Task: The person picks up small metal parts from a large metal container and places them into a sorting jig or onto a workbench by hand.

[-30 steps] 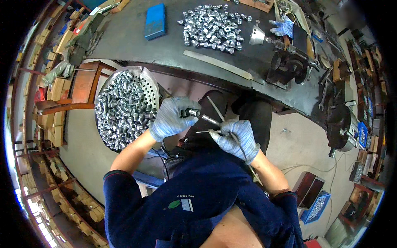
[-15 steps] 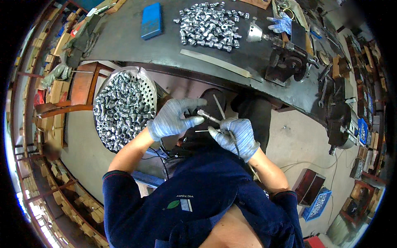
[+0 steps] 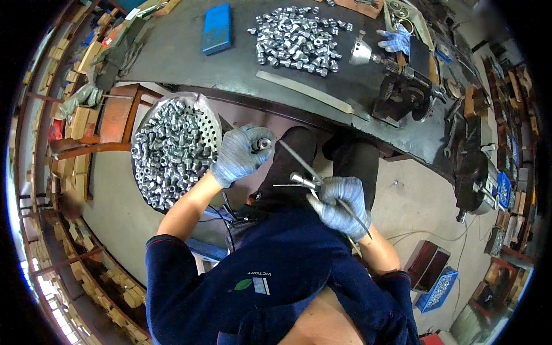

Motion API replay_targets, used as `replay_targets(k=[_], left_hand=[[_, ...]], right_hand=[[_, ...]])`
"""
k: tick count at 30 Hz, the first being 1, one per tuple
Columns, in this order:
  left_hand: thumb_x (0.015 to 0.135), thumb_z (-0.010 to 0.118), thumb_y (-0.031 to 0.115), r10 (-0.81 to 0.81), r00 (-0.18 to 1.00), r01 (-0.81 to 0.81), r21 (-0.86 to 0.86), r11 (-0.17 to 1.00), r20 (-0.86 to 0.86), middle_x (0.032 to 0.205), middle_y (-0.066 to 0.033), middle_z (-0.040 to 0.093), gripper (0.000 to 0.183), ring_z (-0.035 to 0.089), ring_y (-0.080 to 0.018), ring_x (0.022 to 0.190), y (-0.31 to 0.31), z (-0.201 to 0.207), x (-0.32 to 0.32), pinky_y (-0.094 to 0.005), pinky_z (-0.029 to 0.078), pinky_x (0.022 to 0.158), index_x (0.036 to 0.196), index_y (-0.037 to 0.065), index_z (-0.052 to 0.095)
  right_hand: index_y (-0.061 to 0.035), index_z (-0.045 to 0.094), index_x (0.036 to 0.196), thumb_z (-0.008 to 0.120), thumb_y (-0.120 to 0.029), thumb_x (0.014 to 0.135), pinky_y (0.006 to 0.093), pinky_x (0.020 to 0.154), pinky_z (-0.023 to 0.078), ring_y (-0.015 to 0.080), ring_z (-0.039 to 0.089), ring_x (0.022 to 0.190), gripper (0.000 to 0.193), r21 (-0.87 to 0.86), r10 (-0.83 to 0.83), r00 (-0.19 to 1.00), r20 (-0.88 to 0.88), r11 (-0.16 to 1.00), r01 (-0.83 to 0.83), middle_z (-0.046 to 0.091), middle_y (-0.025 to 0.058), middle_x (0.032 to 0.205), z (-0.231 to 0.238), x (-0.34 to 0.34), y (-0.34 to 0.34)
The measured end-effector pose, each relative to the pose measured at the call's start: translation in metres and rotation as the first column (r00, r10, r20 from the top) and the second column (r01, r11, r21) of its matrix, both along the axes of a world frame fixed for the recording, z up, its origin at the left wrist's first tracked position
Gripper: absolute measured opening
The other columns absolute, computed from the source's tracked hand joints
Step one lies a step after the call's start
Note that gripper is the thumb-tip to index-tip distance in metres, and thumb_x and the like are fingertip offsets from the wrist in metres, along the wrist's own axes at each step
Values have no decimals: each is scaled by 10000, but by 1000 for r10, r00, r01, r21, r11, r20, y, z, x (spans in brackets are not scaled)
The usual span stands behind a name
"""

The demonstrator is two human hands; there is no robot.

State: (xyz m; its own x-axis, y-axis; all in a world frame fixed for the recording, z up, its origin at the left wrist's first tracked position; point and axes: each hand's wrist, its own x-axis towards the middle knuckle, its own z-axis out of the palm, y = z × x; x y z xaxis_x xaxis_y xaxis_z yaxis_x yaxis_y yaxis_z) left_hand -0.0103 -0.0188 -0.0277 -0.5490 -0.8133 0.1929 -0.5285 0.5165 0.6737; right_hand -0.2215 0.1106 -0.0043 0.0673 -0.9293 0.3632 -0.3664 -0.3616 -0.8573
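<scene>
My left hand (image 3: 239,155), in a grey-blue knit glove, is closed around a shiny metal pipe fitting (image 3: 263,144), whose round end faces up. Lower and to the right, my right hand (image 3: 344,206), gloved alike, grips several slim tools at once. A long grey file (image 3: 299,160) runs through this fist and comes out on both sides. Beside it, a short cylindrical metal tool (image 3: 302,180) points toward my left hand. A thin pale rod (image 3: 286,185) juts out below that tool. The two hands are apart, above my lap.
At left stands a perforated round metal basin (image 3: 212,123) heaped with fittings, beside a wooden chair (image 3: 118,121). The dark workbench (image 3: 190,66) ahead bears a pile of fittings (image 3: 296,40), a blue box (image 3: 216,29), a flat metal bar (image 3: 305,90) and a chucked machine (image 3: 397,92).
My left hand has drawn away from the cylindrical tool's tip and now encloses a fitting. My right hand has shifted slightly right and down with its tools.
</scene>
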Motion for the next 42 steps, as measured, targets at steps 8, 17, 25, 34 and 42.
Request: replay_targets(k=[8, 17, 25, 34, 42], left_hand=[[682, 649, 105, 19, 996, -12, -72, 997, 90, 706, -99, 582, 134, 564, -265, 575, 5, -1, -7, -357, 454, 531, 815, 114, 653], [687, 646, 173, -138, 990, 140, -96, 986, 21, 710, -94, 616, 197, 609, -287, 626, 5, -16, -23, -379, 470, 550, 881, 137, 648], [697, 687, 240, 1, 960, 14, -50, 999, 280, 794, -148, 655, 255, 645, -280, 748, -95, -13, -59, -384, 493, 694, 898, 84, 673], [797, 663, 115, 187, 855, 49, 434, 899, -484, 874, -75, 670, 358, 597, -106, 614, -185, 21, -117, -239, 478, 560, 1129, 1, 592], [804, 628, 212, -61, 928, 64, 3, 998, 367, 920, -132, 660, 364, 624, -194, 824, -145, 31, 32, -340, 503, 745, 1119, 32, 602]], right_hand=[[-110, 471, 513, 756, -196, 682, 323, 426, 387, 265, 495, 444, 342, -56, 108, 994, 16, 993, -107, 471, 80, 506, 9, 15, -3], [-118, 517, 504, 740, -196, 693, 344, 420, 395, 265, 515, 439, 302, -146, -32, 984, -175, 989, 6, 497, 89, 502, -18, 33, -34], [-94, 468, 488, 728, -123, 697, 338, 427, 377, 262, 486, 430, 336, 20, -206, 971, -121, 978, 210, 465, 93, 479, -3, -8, -8], [-94, 461, 519, 754, -98, 673, 315, 441, 378, 242, 486, 440, 331, 79, -192, 981, 25, 979, 190, 471, 91, 508, -25, -6, 4], [-88, 463, 512, 742, -106, 685, 313, 432, 360, 246, 462, 428, 329, 95, -194, 981, -14, 976, 194, 467, 99, 502, -34, -7, 8]])
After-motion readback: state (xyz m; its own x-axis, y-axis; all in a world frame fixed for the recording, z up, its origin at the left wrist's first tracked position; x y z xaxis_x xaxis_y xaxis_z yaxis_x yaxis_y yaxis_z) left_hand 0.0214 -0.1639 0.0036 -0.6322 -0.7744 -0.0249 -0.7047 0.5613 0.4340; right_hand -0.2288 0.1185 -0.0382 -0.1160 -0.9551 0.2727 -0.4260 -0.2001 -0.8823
